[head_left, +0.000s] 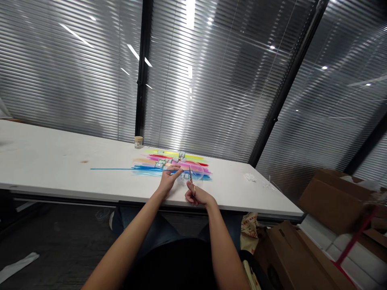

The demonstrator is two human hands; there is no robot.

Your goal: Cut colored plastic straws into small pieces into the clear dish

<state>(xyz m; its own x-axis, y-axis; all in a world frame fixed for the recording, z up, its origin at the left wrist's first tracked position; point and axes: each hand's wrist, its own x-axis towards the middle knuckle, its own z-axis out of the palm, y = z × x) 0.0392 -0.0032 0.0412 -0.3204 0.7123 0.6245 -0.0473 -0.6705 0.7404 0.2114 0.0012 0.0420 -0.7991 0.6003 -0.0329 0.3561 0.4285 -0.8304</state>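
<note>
My left hand [169, 178] is closed on a long thin blue strip [111, 169], which runs out over the table to the left. Its fingertips come close to a pair of scissors [190, 175] with copper-coloured handles. My right hand [198, 195] grips those handles, with the blades pointing up and away from me. Around and behind both hands lie bundles of coloured strips, among them blue strips [142, 170], red strips [157, 156] and yellow strips [198, 157], with small printed labels. A clear, round-edged plastic piece [202, 172] sits by the scissors; its exact kind is unclear.
The white table [75, 149] runs along a blind-covered glass wall. A small lidded jar [138, 142] stands at its back edge. Crumpled white tissue [250, 177] lies to the right. Cardboard boxes [332, 201] crowd the floor on the right.
</note>
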